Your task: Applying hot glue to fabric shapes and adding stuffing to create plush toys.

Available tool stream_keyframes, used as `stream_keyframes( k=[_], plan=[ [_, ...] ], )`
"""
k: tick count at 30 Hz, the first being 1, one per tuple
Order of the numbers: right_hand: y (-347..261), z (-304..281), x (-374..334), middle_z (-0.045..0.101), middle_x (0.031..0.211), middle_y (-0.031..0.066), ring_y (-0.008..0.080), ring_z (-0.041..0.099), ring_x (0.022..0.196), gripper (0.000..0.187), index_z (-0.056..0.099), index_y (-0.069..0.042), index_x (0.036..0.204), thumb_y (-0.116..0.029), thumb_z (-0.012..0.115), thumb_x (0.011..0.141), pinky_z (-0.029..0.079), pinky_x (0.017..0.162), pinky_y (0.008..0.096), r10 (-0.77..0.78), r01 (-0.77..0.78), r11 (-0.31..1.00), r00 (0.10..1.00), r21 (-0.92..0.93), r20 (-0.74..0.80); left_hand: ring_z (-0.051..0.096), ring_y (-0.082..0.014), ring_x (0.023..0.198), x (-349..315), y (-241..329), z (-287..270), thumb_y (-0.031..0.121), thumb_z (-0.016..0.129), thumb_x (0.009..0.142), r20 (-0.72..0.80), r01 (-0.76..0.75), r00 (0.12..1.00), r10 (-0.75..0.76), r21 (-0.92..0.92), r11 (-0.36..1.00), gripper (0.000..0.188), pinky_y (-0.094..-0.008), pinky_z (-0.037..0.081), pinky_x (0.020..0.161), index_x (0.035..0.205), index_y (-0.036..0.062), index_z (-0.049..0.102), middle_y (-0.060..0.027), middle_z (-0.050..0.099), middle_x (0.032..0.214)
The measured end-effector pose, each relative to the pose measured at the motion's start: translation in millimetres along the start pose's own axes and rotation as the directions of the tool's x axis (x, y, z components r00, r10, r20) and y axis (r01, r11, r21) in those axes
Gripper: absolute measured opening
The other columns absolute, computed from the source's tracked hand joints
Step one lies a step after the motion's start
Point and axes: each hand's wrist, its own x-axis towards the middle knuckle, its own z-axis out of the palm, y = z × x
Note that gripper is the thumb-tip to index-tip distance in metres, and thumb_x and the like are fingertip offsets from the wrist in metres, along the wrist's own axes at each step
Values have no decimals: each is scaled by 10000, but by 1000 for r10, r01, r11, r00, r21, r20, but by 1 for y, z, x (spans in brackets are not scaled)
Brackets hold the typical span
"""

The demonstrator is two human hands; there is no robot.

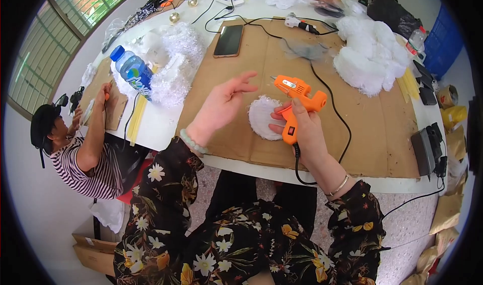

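My right hand (308, 129) is closed round the handle of an orange hot glue gun (297, 87), whose nozzle points to the left and away from me. Below the gun, a round white fluffy disc (263, 115) lies on the brown cardboard sheet (236, 144), partly covered by my right fingers. My left hand (225, 102), with a pale bead bracelet at the wrist, hovers over the cardboard left of the nozzle. Its fingers are stretched out and hold nothing I can see. The gun's black cord runs down from the grip and loops over the cardboard.
A blue-capped bottle (132, 71) stands left beside shiny white tinsel (183, 48). Ahead lie a phone (229, 41) and a white glue gun (301, 23). White fluffy pieces (370, 53) are heaped far right, near yellow glue sticks (408, 85). A person in stripes (88, 156) works at left.
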Motion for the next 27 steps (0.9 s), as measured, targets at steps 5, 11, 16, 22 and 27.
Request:
stream_keyframes(
  k=[5, 11, 16, 22, 27],
  plan=[
    [-2, 1, -1, 589, 920, 125, 230, 640, 887, 377, 512, 3, 1017, -370, 501, 959, 582, 733, 368, 10, -10, 1000, 1000, -1, -7, 578, -222, 1093, -12, 0, 4, -82, 397, 815, 52, -40, 998, 22, 378, 925, 540, -307, 437, 925, 1329, 66, 473, -114, 679, 1043],
    [-1, -1, -2, 588, 922, 126, 230, 639, 893, 377, 511, 2, 1012, -371, 500, 959, 581, 742, 364, 2, -2, 1000, 1000, 2, 5, 639, -293, 886, -17, -5, 8, -57, 442, 795, 15, -172, 984, 177, 319, 932, 544, -352, 498, 768, 1314, 101, 483, -166, 671, 967],
    [-1, 0, -2, 588, 923, 126, 227, 638, 894, 370, 513, 2, 1009, -364, 497, 962, 579, 746, 360, 15, -15, 1000, 1000, 7, 3, 637, -262, 782, -23, 4, 6, -24, 517, 791, -30, -22, 999, 34, 337, 941, 533, -336, 503, 727, 1308, 103, 491, -142, 675, 946],
    [-1, 1, -2, 587, 923, 124, 221, 636, 895, 358, 519, 2, 1000, -354, 497, 964, 577, 748, 357, 6, -6, 1000, 1000, -23, 5, 622, -215, 707, -17, -12, 14, 24, 620, 763, -118, -56, 987, 112, 398, 916, 540, -325, 505, 696, 1287, 107, 514, -93, 668, 840],
    [-11, 8, -2, 597, 945, 111, 203, 629, 905, 374, 533, 7, 1030, -359, 506, 960, 561, 779, 346, -41, 41, 994, 999, -99, 1, 623, -208, 717, -11, -6, 18, 34, 632, 763, -126, 123, 988, -88, 305, 944, 515, -320, 504, 701, 1265, 102, 536, -80, 644, 780]
  ],
)
